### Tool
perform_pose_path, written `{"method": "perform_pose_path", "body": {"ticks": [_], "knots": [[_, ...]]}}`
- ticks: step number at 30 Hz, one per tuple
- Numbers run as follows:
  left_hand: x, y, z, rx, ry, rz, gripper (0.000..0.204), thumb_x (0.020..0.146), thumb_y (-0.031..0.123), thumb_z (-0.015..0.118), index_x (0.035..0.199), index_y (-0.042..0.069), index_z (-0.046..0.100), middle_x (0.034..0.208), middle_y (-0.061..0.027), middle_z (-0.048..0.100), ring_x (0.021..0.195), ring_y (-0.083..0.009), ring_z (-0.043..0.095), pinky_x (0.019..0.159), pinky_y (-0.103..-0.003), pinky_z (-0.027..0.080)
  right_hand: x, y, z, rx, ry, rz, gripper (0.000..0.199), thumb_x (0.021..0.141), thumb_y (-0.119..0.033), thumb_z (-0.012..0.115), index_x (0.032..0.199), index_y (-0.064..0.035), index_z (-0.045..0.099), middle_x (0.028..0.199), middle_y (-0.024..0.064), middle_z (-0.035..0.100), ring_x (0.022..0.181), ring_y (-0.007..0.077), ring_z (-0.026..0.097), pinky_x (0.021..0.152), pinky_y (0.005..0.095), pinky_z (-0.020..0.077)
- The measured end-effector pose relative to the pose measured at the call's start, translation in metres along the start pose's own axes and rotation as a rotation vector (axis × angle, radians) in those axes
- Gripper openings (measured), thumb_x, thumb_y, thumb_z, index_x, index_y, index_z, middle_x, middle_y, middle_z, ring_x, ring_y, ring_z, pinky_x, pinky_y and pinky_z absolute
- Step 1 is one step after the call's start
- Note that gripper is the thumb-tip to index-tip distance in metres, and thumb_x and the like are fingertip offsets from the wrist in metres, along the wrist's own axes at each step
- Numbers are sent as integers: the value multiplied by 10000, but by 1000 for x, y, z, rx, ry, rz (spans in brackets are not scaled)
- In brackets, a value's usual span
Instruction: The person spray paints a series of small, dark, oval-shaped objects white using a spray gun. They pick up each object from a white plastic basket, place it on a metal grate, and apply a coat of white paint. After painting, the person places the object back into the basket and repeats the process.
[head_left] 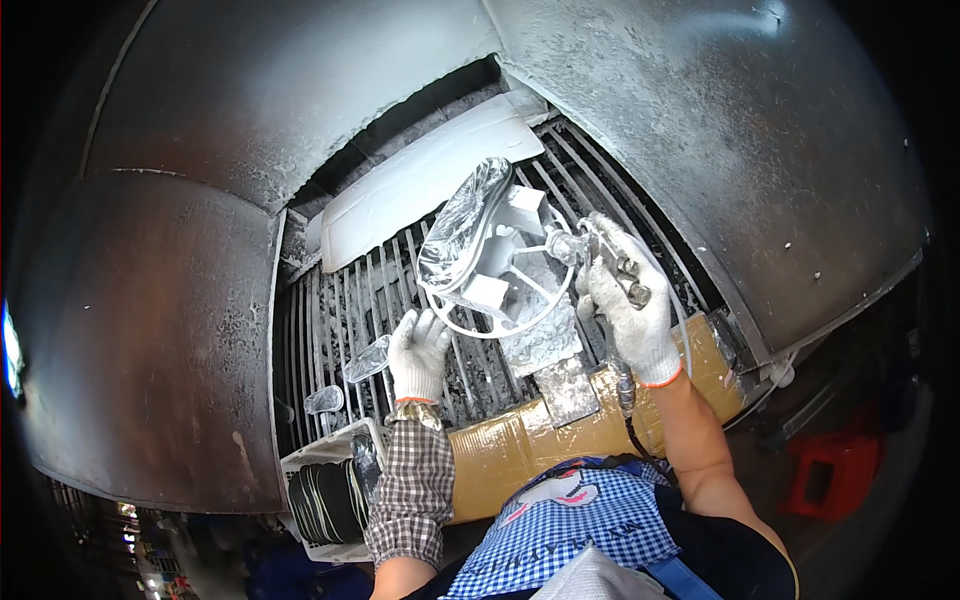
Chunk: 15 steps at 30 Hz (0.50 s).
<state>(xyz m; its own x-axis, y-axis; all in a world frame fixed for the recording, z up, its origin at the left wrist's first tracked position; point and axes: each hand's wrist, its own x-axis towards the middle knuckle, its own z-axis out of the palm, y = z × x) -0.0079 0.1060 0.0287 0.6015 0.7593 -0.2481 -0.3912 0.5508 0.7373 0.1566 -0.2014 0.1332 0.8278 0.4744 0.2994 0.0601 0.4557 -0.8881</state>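
Gripping a spray gun (568, 247), your right hand (630, 305) is right of the wheel stand (493, 335) bearing the film-wrapped piece (465, 225); your left hand's (418, 357) grip is unclear. Near left lies a white crate (290, 463). Metal panels (150, 340) flank the grate (335, 310), its bare slats leaving room left.

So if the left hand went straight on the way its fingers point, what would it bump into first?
Most likely the white ring, just ahead of the left hand, though depth is unclear and the two may be touching.
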Motion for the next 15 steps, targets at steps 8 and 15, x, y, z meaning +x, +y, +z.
{"method": "perform_pose_path", "body": {"ticks": [8,15], "knots": [[-55,-47,23,5,-25,-118,319,1038,238,552,1213,-18,631,1237,-226,714,1132,-383,698,918,-498,607,8,-3,-1,1,-4,12,594,1051,-112,669,1573,69,451,978,13,693,738,42,602,669,222,527],[-73,-57,33,-81,-119,-163,509,1034,288,582,1400,-66,574,1421,-282,634,1262,-405,655,1028,-513,574,14,-3,-5,-38,28,-30,581,1059,-101,660,1572,70,448,1042,46,710,761,45,616,676,212,528]]}}
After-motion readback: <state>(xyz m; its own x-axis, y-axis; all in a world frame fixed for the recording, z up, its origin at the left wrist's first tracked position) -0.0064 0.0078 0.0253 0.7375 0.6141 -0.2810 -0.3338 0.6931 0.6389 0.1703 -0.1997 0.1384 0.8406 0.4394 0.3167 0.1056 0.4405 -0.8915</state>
